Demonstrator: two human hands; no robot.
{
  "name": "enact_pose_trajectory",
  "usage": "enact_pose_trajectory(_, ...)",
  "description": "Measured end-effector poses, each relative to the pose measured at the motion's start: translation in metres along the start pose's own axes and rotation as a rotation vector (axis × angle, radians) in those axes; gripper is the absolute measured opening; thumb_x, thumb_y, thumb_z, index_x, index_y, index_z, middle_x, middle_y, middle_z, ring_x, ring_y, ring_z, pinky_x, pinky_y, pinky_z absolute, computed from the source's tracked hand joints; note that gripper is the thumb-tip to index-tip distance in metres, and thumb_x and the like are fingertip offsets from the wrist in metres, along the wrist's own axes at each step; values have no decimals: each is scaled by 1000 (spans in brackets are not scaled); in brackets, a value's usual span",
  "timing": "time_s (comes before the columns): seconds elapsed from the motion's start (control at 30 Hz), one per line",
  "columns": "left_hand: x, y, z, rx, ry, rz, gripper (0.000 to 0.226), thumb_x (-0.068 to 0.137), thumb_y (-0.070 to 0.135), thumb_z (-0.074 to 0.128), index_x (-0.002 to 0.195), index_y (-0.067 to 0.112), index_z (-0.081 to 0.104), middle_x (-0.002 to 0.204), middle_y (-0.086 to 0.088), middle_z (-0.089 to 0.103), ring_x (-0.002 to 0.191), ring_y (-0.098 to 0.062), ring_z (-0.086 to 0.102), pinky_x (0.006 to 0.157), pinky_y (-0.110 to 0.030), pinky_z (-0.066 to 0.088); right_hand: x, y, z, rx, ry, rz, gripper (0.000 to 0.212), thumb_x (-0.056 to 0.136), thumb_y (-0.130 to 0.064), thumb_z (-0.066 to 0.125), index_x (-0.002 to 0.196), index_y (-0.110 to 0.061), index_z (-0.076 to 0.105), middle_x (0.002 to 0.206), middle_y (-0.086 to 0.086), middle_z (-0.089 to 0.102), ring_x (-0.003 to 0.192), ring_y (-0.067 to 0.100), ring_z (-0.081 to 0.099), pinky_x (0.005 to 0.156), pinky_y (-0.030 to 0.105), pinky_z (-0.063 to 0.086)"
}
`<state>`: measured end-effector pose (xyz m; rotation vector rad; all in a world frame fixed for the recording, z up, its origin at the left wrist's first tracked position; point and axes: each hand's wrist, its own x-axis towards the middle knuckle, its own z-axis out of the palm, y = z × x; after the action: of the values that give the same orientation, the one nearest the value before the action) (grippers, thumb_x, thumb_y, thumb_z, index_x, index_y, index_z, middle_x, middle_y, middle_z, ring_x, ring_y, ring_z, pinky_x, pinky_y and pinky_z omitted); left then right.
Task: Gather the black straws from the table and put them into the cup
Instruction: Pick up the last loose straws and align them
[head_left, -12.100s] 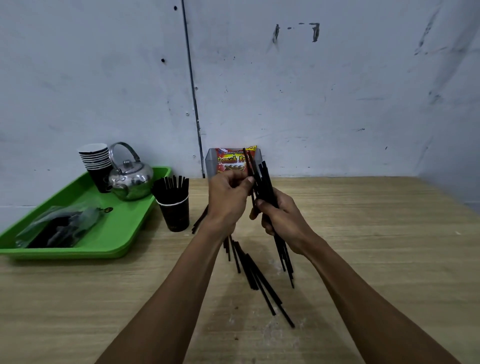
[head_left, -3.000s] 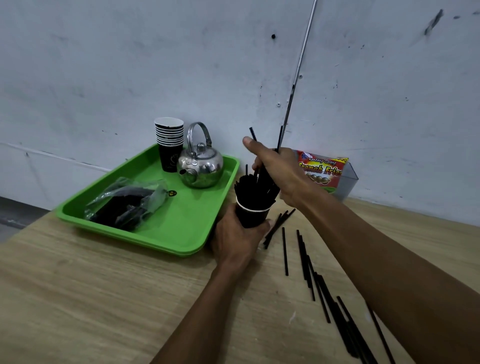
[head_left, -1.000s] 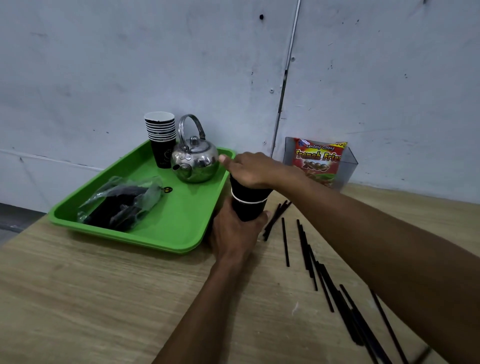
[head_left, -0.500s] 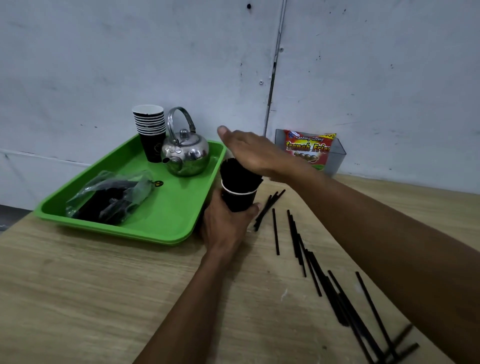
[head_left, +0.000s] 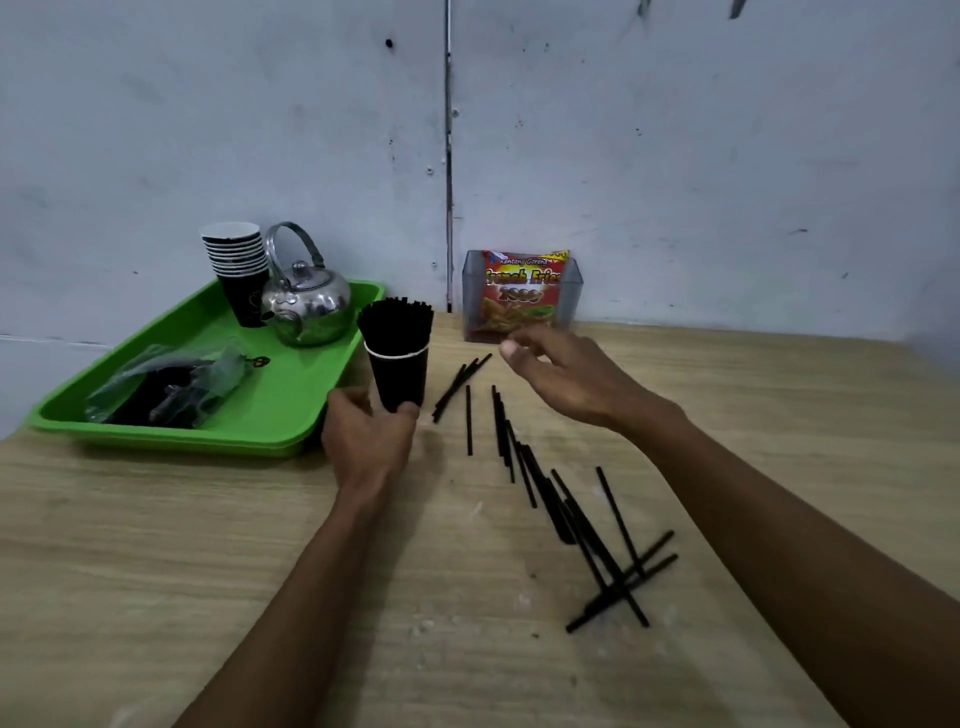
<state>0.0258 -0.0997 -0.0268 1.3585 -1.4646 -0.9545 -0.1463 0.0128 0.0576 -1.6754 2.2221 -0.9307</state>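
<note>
Head camera view: your left hand (head_left: 370, 441) is wrapped around the base of the cup (head_left: 399, 375), which stands packed with upright straws beside the tray (head_left: 270, 415). Your right hand (head_left: 566, 379) hangs empty, fingers loosely spread, and is the nearer one to the loose straws (head_left: 545, 483). They lie flat on the table (head_left: 208, 545), below and just toward you from those fingers, thin, black, long axes running mostly away from you.
</note>
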Motion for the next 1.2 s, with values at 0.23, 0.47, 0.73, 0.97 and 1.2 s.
enact_pose_trajectory(0.23, -66, 12, -2, 74, -167, 245, 23, 81, 8, 63, 103, 8, 68, 98, -9, 70, 93, -22, 65, 84, -36, 55, -59, 42, 9, -44, -10, 141, 46, 95, -43, 56, 136, -22, 52, 136, 8, 57, 123, 22, 53, 91, 34, 43)
enact_pose_trajectory(0.47, -34, 51, 46, 526, -455, 583, 39, 92, 12, 46, 130, 5, 51, 128, -19, 55, 118, -34, 51, 96, -43, 44, -97, 84, 2, -46, 52, 170, 43, 99, -43, 48, 135, -21, 54, 129, 8, 58, 121, 24, 54, 97, 43, 46)
enact_pose_trajectory(0.73, 16, 54, 92, 914, -634, 411, 42, 97, 27, 37, 133, 5, 42, 132, -27, 50, 120, -43, 47, 98, -44, 42, -126, 111, 3, 126, 155, 132, 41, 100, -42, 43, 133, -22, 56, 131, -4, 59, 118, 10, 54, 101, 37, 45)
enact_pose_trajectory(0.97, -3, 42, 83, 948, -573, 518, 36, 101, 23, 36, 108, -2, 59, 115, -25, 62, 105, -40, 58, 84, -39, 45, -124, 118, 2, 209, 173, 137, 41, 101, -44, 41, 134, -24, 56, 132, -6, 60, 120, 7, 54, 103, 35, 44)
enact_pose_trajectory(1.2, -49, 39, 61, 848, -583, 553, 32, 102, 24, 33, 102, 3, 58, 106, -23, 62, 102, -41, 53, 82, -45, 48, -127, 116, 4, 161, 137, 106, 46, 101, -47, 38, 135, -22, 54, 131, -4, 60, 119, 8, 54, 102, 36, 44)
